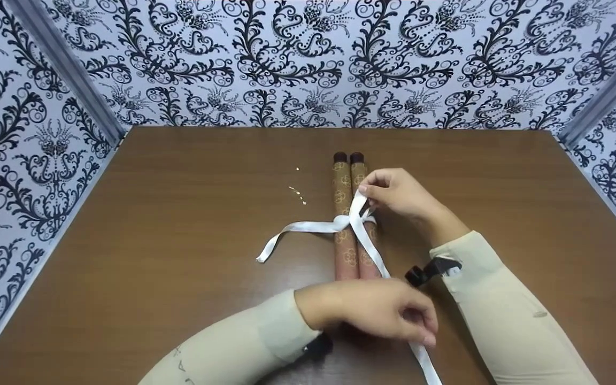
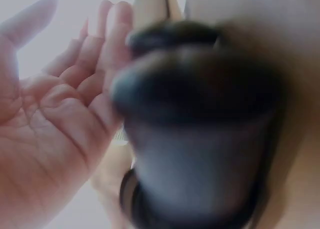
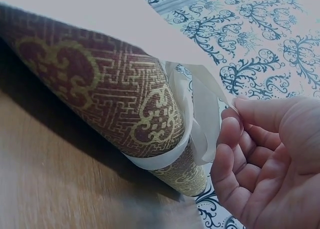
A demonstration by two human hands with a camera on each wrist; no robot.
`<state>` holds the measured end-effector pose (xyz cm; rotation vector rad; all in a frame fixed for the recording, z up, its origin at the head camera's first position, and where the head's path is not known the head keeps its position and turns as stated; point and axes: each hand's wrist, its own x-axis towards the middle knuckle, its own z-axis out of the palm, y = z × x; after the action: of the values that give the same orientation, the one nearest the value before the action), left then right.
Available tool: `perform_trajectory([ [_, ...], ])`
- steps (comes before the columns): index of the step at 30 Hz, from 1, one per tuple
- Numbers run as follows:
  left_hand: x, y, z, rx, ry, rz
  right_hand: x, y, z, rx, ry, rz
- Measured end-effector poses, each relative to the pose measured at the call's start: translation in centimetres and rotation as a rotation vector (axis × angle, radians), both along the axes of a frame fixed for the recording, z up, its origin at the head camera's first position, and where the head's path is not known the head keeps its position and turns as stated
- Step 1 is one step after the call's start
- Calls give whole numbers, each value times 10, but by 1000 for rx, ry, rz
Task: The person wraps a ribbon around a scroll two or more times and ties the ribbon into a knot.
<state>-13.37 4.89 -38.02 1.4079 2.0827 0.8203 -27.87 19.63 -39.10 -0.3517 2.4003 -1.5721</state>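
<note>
Two patterned brown-and-gold scrolls (image 1: 339, 182) with dark end knobs lie side by side. A white ribbon (image 1: 313, 226) is looped around them; one tail lies to the left, and a longer one runs toward the near edge. My right hand (image 1: 401, 195) pinches a raised fold of ribbon between thumb and fingertips above the scrolls. In the right wrist view, the ribbon band (image 3: 160, 160) goes around the scroll, its raised part leading to the fingertips. My left hand (image 1: 375, 310) is over the scrolls' near ends, its fingers loosely bent, the long tail passing beneath it. Its palm (image 2: 55, 134) shows no ribbon in the left wrist view.
Small pale specks (image 1: 298, 194) lie on the brown tabletop (image 1: 190, 182), left of the scrolls. Black-and-white patterned panels (image 1: 308, 64) enclose the back and sides. A black wrist camera (image 1: 420, 274) sits by the right cuff.
</note>
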Motion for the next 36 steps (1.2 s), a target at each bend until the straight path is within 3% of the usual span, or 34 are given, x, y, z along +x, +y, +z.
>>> perform_trajectory([
  [2, -9, -4, 3, 124, 43, 100, 0, 0, 0, 8, 17, 8],
  [3, -15, -8, 4, 187, 74, 179, 1, 0, 0, 6, 22, 12],
  [6, -36, -20, 6, 400, 78, 483, 2, 0, 1, 30, 62, 25],
  [8, -51, -29, 4, 547, 24, 680, 3, 0, 2, 39, 65, 29],
  [10, -66, -38, -1, 668, -33, 837, 3, -1, 3, 55, 66, 32],
  [12, -80, -45, -7, 743, -67, 951, 4, -2, 4, 52, 48, 34],
  [14, -90, -51, -13, 764, -112, 1020, 5, -3, 5, 33, 33, 45],
  [17, -99, -55, -21, 757, -179, 1032, 6, -5, 7, 25, 37, 53],
  [21, -102, -56, -25, 719, -258, 984, 9, -7, 10, 22, 63, 71],
  [28, -100, -56, -23, 590, -240, 956, 14, -12, 16, 50, 116, 92],
  [36, -99, -55, -23, 569, -271, 930, 19, -16, 20, 37, 136, 120],
])
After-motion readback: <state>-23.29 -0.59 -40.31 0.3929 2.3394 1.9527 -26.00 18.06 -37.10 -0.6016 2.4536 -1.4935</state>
